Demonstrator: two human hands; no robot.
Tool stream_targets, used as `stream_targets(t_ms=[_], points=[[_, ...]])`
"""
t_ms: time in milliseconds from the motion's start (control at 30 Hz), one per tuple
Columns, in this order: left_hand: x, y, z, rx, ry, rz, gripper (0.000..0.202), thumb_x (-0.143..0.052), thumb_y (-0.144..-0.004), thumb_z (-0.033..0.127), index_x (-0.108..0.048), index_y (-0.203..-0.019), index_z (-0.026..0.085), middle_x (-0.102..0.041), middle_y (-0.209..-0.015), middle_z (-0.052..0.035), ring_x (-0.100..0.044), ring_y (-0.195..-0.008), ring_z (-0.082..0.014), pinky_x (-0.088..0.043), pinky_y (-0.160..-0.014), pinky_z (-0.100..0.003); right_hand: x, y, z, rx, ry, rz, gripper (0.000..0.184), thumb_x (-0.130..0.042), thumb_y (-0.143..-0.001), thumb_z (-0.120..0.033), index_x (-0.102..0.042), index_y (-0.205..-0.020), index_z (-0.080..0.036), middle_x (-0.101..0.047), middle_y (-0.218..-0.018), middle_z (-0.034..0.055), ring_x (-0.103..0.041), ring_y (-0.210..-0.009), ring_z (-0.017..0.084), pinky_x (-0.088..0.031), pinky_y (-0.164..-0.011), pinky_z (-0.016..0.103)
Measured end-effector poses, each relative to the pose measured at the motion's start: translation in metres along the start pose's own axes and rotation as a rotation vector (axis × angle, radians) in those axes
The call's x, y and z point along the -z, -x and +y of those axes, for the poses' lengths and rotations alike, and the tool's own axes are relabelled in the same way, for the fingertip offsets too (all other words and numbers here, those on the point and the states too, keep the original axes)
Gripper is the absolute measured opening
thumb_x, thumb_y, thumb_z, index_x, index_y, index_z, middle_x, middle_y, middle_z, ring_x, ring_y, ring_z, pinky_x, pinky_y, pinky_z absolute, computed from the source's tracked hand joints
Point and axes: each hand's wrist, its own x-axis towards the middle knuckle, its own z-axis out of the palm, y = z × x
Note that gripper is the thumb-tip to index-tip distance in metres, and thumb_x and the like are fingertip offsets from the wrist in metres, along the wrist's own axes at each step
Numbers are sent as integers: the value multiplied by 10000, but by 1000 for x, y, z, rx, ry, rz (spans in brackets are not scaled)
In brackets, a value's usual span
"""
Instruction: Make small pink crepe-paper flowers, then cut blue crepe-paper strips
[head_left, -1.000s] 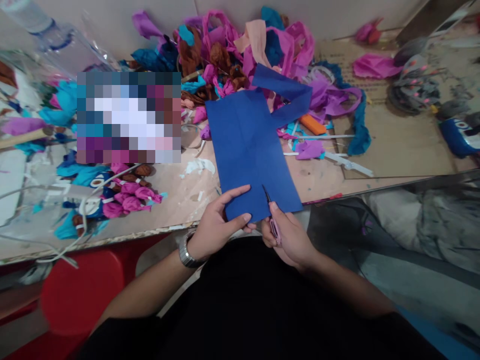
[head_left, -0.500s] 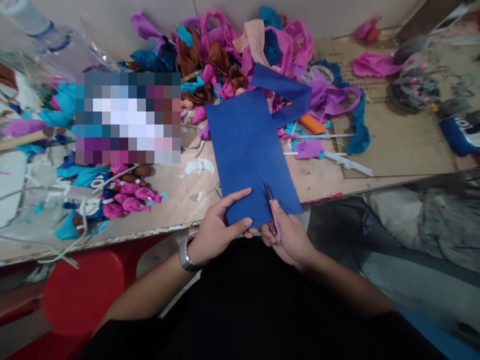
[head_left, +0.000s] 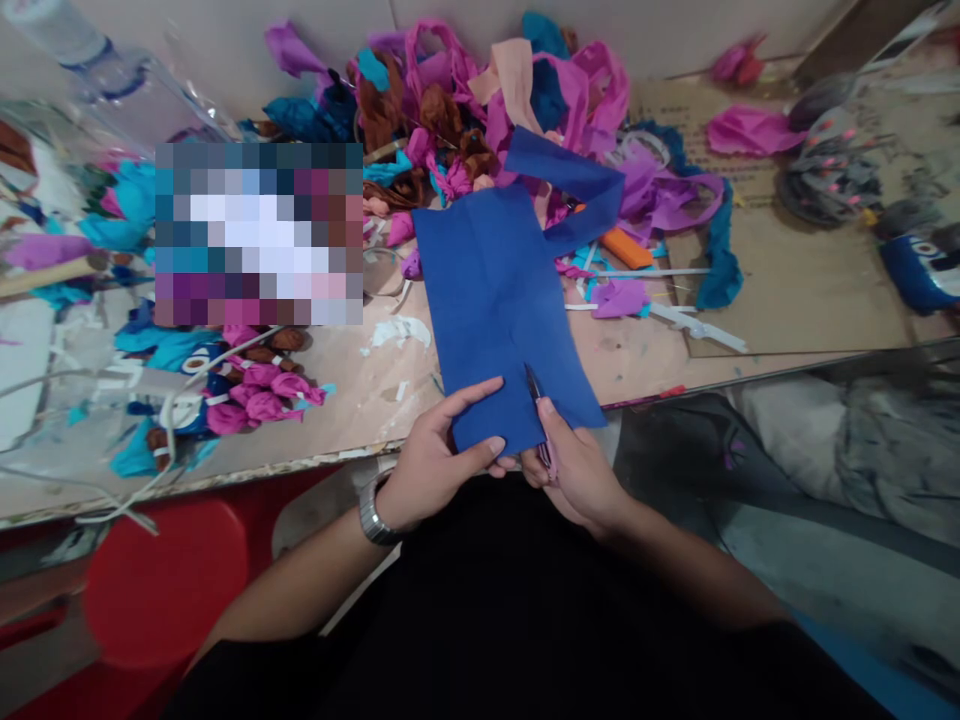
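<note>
Blue sheet (head_left: pixel 491 290) at table edge, clock centre; 12 o'clock lies away from the person.
Surface: stained table (head_left: pixel 364 395), coloured scraps (head_left: pixel 444 115) heaped at 12 o'clock before a pale wall (head_left: pixel 675 35), cardboard (head_left: pixel 802 315) between 2 and 3, red stool (head_left: pixel 169 580) at 8. Sheet's long axis: just short of 12 to just short of 6. Left hand (head_left: pixel 442 455), 7 o'clock: thumb and forefinger spread wide on top, other fingers underneath, gripping the near edge. Right hand (head_left: pixel 579 465), between 4 and 5: fingers closed around scissors (head_left: pixel 533 385), tips toward 11; blade gap indeterminate.
</note>
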Motion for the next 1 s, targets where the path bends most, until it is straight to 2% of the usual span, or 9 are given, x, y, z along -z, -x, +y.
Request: stream_targets(t_ms=[300,633,833,1000], points=[[0,1,0,-9,-38,7,682,-851,-889,327,-569,-1499,215,-802,-904,-45,-813,-750,-208,-711,-656,-298,0,1,1,0,2,28,666,-689,-869,-770,-451,-560,-231,-405,-393,-49,-359,-385,88,-271,-452,263],[-2,8,0,17,-5,-20,673,-833,-908,315,-564,-1521,246,-810,-922,-64,-816,-788,-243,-717,-666,-349,-2,1,-2,-40,-100,54,611,-709,-874,-748,-483,-639,-231,-412,-414,-54,-346,-394,91,-243,-425,258],[-3,12,-1,44,9,-27,674,-836,-905,297,-561,-1520,258,-805,-934,-62,-813,-778,-223,-715,-682,-325,-2,0,-3,-33,-61,74,649,-730,-819,-796,-481,-607,-236,-411,-417,-47,-371,-391,100,-252,-408,275],[-3,11,-1,34,17,-29,666,-832,-908,297,-561,-1515,252,-803,-926,-57,-811,-782,-218,-715,-682,-320,-3,-1,-2,-22,-76,70,625,-764,-806,-774,-500,-644,-232,-420,-430,-58,-364,-394,92,-234,-413,269]])
